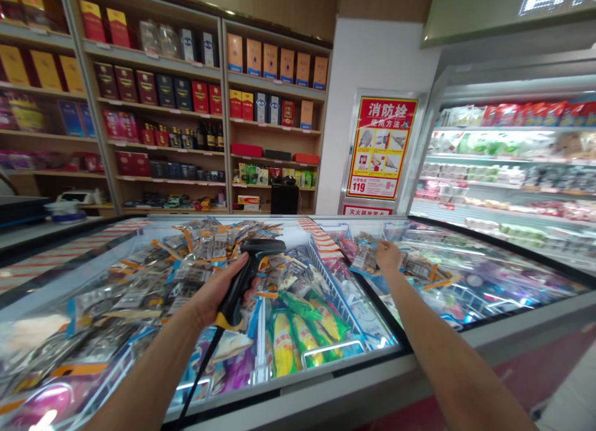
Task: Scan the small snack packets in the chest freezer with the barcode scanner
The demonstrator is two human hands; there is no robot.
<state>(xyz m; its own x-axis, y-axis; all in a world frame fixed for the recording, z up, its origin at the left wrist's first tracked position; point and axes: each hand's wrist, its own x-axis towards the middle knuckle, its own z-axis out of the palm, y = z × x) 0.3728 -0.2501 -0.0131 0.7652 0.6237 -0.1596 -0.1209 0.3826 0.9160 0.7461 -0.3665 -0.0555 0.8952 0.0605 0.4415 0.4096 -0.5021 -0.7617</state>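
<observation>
My left hand (228, 288) is wrapped round the grip of a black and yellow barcode scanner (246, 263), its head pointing right and its cable hanging down. Farther right, my right hand (388, 257) is closed with the fingers pinched at the edge of a clear plastic food packet (365, 259) with a pale label and blue edging. Just beyond that hand, more packets with orange edging (428, 272) lie on the freezer's glass. Under the scanner, many similar packets (186, 269) are heaped on the left side. What is inside the packets is too blurred to tell.
A chest freezer (344, 381) with glass lids spans the front. Inside it are wire baskets (333, 282) and yellow-green corn packs (298, 335). Shelves of boxed goods (162, 92) stand behind, with a red and yellow poster (382, 148) and a lit refrigerated display (512, 164) at right.
</observation>
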